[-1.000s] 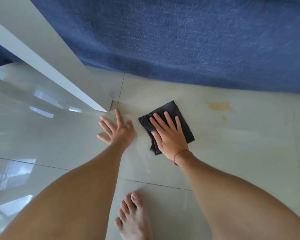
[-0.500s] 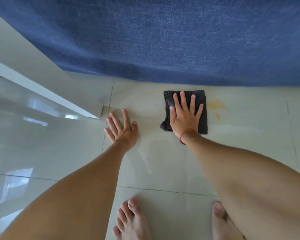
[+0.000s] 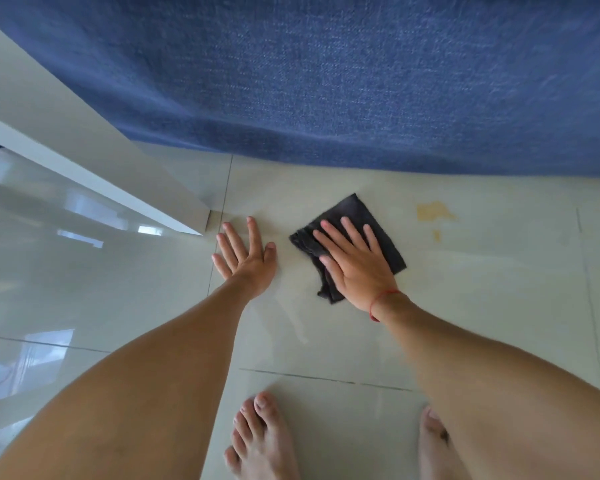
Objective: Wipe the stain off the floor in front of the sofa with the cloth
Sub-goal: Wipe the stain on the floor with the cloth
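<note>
While a person crouches over a pale, glossy tiled floor [image 3: 482, 306], a dark blue fabric sofa [image 3: 361, 74] fills the whole top of the view, its lower edge meeting the tiles. A white panel of furniture [image 3: 84, 147] slants in from the left and ends near the sofa's base. Two bare forearms reach forward from the bottom of the frame, and bare feet show below them.

The right hand [image 3: 355, 265], with a red string at the wrist, lies flat with fingers spread on a folded dark grey cloth [image 3: 385, 237], pressing it to the floor rather than gripping it. The left hand [image 3: 246, 254] is empty, palm down on the tile just left of the cloth, seemingly bracing the body.

The yellowish stain [image 3: 432, 212] sits on the floor to the right of the cloth and slightly farther toward the sofa, apart from it, with a smaller spot [image 3: 437, 235] just below. The right hand is clearly the nearer one. The stain's longer side runs roughly parallel to the sofa edge. The next stroke probably needs to carry the cloth rightward and a little forward.

The tiles reflect window light at left, and thin grout lines cross the floor.
</note>
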A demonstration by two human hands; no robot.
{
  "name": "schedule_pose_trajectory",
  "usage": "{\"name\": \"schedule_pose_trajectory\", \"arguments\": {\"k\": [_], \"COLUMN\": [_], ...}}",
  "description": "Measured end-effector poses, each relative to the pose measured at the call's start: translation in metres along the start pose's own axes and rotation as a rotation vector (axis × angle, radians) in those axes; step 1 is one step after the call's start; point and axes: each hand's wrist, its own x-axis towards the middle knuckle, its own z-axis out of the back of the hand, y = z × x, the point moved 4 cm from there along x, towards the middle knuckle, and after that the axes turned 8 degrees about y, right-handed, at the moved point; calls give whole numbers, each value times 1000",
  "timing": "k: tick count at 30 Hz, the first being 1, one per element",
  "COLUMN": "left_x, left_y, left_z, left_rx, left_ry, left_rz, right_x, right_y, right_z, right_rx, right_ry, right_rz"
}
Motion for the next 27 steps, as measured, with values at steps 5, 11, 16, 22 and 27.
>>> {"name": "schedule_pose_trajectory", "arguments": {"k": [5,11,16,22,27], "left_x": [3,6,5,2,-7], "left_y": [2,4,3,2,-23], "left_z": [-1,-1,1,-1,-3], "left_rx": [-19,-6,-4,-44,-131], "left_ry": [-16,-3,18,-14,-216], "left_rz": [-9,-11,0,-8,2], "right_x": [3,54,69,26,-21], "right_y": [-42,-7,42,44,-2], "right_z": [13,23,18,-1,-6], "right_rx": [74,173,119,50,34], "right_ry": [-41,-77,0,24,-20], "right_rz": [-251,-406,-202,-49,-97]}}
